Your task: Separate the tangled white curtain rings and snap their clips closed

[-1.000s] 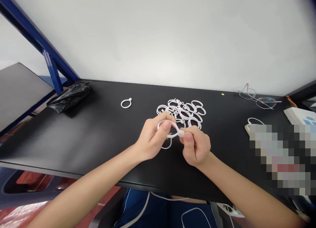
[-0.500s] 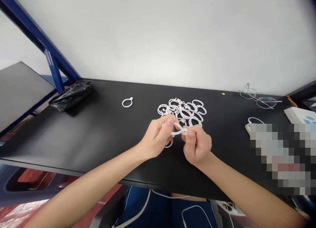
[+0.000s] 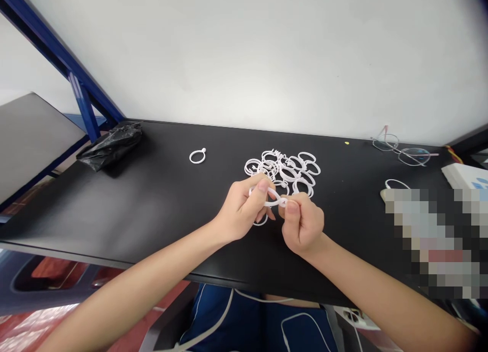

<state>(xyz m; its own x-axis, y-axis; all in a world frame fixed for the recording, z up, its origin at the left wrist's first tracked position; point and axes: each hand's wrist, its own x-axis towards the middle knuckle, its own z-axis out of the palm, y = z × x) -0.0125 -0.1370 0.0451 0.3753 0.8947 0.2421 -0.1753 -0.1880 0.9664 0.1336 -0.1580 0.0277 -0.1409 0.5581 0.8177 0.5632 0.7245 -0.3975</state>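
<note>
Both my hands hold one white plastic ring [image 3: 271, 198] just above the black table [image 3: 152, 210]. My left hand [image 3: 244, 210] pinches its left side between thumb and fingers. My right hand [image 3: 302, 224] is closed on the ring's knob end at the right. A second ring [image 3: 261, 222] peeks out under my left fingers; whether it is held I cannot tell. Just beyond my hands lies a pile of several white rings [image 3: 285, 170]. A single white ring [image 3: 197, 156] lies alone farther left.
A crumpled black plastic bag [image 3: 110, 145] sits at the table's far left corner beside a blue metal frame [image 3: 82, 110]. Glasses [image 3: 404, 153] lie at the far right, near a white box [image 3: 465, 177] and a white cable [image 3: 396, 183]. A blurred patch covers the right side.
My hands have drawn slightly closer together and the ring between them looks more squeezed and twisted. The view has shifted a little. Nothing on the table has moved.
</note>
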